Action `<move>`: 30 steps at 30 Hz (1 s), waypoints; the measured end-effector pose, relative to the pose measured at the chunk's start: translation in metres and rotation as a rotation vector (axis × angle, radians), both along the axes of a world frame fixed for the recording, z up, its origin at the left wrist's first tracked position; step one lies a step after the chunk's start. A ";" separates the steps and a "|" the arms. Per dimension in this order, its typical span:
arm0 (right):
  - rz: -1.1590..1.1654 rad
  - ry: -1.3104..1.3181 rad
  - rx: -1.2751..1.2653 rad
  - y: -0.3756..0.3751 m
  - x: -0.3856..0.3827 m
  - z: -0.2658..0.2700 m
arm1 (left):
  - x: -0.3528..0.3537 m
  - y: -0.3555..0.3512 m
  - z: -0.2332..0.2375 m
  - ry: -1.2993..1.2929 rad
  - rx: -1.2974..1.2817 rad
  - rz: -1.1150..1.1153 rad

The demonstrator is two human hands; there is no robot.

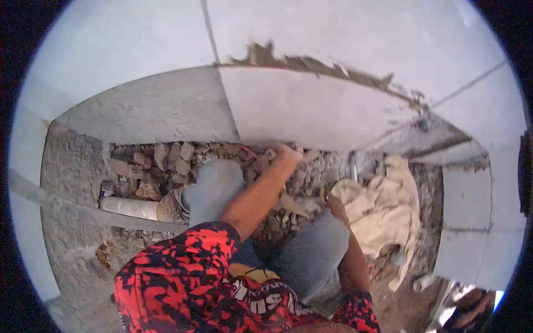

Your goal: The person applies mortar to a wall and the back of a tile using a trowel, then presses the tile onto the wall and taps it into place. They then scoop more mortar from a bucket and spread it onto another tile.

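My left hand point(287, 151) is at the foot of the pale wall tile point(300, 105), over the rubble point(311, 169); its fingers are blurred against the tile's lower edge. Beside my knee, my right hand point(335, 205) is near the cream cloth point(383, 205) lying crumpled on the rubble. Its fingers are small and partly hidden, and whatever they hold cannot be made out. Brown mortar point(333, 69) shows along the joint above the tile.
A pale pipe point(130, 207) lies in the rubble at the left, under a grey bar point(72, 202). Another pipe end point(425, 282) sticks out at the lower right. A rough cement edge point(72, 161) borders the left side.
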State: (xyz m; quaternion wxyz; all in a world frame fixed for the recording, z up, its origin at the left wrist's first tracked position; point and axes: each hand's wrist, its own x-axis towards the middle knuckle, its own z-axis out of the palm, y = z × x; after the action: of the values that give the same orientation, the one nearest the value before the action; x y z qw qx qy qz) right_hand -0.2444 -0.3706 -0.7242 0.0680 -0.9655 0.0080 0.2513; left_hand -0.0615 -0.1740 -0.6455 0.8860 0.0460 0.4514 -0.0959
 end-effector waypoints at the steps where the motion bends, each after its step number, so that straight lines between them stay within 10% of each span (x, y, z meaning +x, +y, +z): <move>1: -0.049 -0.062 0.072 0.012 0.029 0.027 | 0.000 -0.001 -0.001 -0.008 -0.002 -0.001; 4: -0.433 -0.312 0.782 0.065 0.096 0.103 | 0.004 -0.002 -0.003 -0.016 -0.011 -0.011; 6: -0.218 -0.414 0.871 0.090 0.118 0.149 | 0.004 -0.002 -0.002 -0.017 -0.025 -0.018; 16: -0.089 -0.413 0.638 0.052 0.108 0.080 | 0.003 0.001 -0.007 0.106 -0.110 -0.239; 20: -0.908 -0.254 1.009 0.031 0.076 0.019 | -0.006 0.011 0.020 -0.052 0.059 -0.240; 22: -0.537 -0.515 0.580 0.043 0.070 0.036 | 0.000 0.006 0.000 -0.089 -0.005 -0.203; 26: -1.134 -0.593 1.728 0.077 0.073 0.102 | -0.003 0.011 0.009 -0.161 0.022 -0.305; 30: -1.160 -0.742 1.801 0.076 0.071 0.093 | -0.004 0.013 0.008 -0.076 -0.015 -0.198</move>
State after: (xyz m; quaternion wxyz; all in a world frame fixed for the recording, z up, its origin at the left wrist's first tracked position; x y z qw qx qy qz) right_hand -0.1738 -0.2950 -0.6309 0.8425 -0.4307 0.2499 -0.2055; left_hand -0.0660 -0.1611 -0.6379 0.8889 0.0873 0.4101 -0.1846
